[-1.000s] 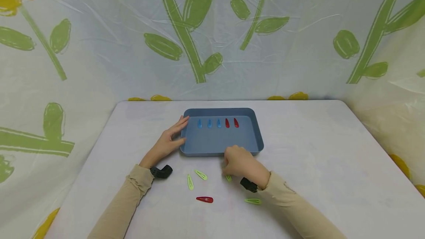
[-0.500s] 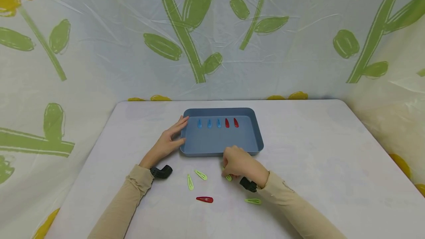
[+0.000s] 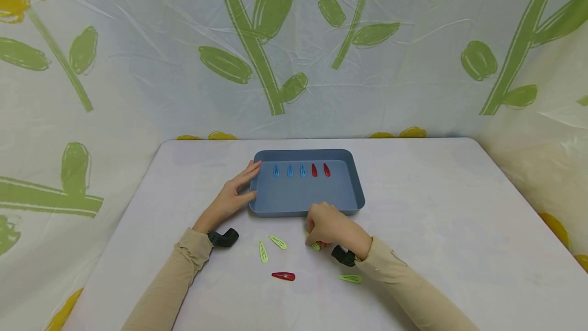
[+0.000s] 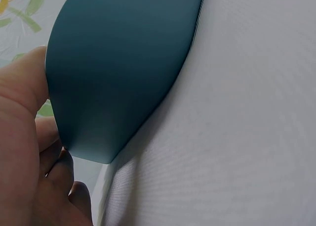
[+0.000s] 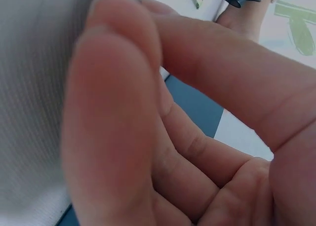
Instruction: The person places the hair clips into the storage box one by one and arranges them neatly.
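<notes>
In the head view my left hand [image 3: 230, 194] lies along the left side of a blue rectangular tray [image 3: 298, 198], its spread fingers and thumb touching the rim. The left wrist view shows that thumb against the tray's outer wall [image 4: 118, 82]. Just in front of the tray, my right hand [image 3: 334, 225] pinches a lime green hair clip [image 3: 316, 246] near the table surface; its fingers hide part of the clip. Thumb and fingertip meet in the right wrist view, where the clip is mostly hidden. Inside the tray, blue hair clips [image 3: 290, 171] and red hair clips [image 3: 314, 170] form a row.
On the white table [image 3: 427, 208], loose green hair clips [image 3: 277, 242] lie in front of the tray, one [image 3: 350, 279] near the right sleeve. A red hair clip [image 3: 283, 276] lies nearer the front. A flower-printed sheet [image 3: 174, 65] hangs behind the table.
My right hand has shifted slightly left, and more of the green hair clip shows at its fingertips. The left hand and the tray have stayed in place.
</notes>
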### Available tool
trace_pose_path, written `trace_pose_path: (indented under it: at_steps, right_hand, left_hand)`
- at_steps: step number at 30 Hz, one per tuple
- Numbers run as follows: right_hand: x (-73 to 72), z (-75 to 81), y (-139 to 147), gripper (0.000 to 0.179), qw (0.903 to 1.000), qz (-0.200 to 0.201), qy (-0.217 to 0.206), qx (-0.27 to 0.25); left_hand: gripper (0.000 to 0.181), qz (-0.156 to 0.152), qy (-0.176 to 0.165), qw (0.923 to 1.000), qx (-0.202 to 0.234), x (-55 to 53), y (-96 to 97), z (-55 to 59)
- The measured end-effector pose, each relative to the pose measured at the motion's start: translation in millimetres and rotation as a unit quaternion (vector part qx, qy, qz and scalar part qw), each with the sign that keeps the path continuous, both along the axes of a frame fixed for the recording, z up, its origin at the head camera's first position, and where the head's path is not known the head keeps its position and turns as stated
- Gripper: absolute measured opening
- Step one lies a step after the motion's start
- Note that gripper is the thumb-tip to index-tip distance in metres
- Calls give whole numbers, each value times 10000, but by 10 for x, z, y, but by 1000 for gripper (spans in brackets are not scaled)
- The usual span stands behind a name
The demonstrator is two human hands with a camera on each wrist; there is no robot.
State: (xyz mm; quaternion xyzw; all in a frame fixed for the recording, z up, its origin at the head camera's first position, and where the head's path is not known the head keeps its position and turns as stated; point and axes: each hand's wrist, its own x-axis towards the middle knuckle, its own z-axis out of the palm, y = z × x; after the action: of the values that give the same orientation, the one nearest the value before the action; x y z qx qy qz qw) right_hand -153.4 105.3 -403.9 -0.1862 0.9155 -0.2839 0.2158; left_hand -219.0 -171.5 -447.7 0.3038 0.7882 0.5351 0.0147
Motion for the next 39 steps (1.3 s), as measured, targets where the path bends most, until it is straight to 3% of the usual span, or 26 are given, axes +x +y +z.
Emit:
trace_pose_path:
  at_steps: [21, 39]
  right_hand:
    - [-89, -6, 24, 24, 9972, 284, -365, -587]
    - [-178, -5, 21, 19, 9842, 530, -880, -1445]
  left_hand:
    - [64, -10, 21, 10000, 33, -20, 2, 4]
    - [63, -44, 83, 9999, -133, -51, -1, 11]
